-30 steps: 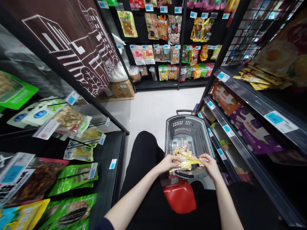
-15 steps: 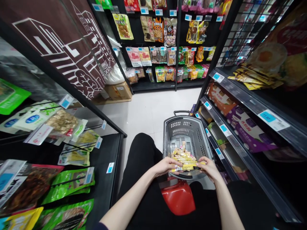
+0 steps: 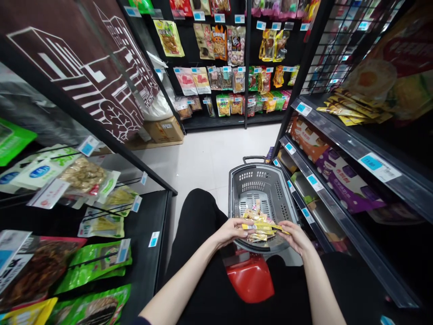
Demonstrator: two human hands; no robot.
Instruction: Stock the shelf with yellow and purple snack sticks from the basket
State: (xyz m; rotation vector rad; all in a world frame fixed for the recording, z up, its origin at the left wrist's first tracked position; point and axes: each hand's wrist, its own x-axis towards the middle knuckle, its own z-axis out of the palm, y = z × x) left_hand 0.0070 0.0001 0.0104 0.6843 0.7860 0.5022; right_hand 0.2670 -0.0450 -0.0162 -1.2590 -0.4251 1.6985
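Note:
Both my hands reach forward over the near rim of a grey plastic shopping basket (image 3: 284, 198) on the floor. My left hand (image 3: 233, 231) and my right hand (image 3: 295, 235) each pinch an end of a bundle of thin yellow snack packets (image 3: 263, 227), held flat above the basket. More yellow and tan packets (image 3: 254, 215) lie loose on the basket's bottom. My legs in black trousers sit on either side of a red stool (image 3: 251, 280) just below the basket.
Shelves with hanging snack bags (image 3: 84, 174) line the left side. A rack with price tags (image 3: 377, 164) and purple packs (image 3: 348, 185) runs along the right. White tiled floor (image 3: 209, 155) leads to a far wall of snacks; a cardboard box (image 3: 165, 129) sits at the left.
The view has drifted slightly left and down. My hands have kept hold of the yellow packets and shifted a little lower over the basket's near rim.

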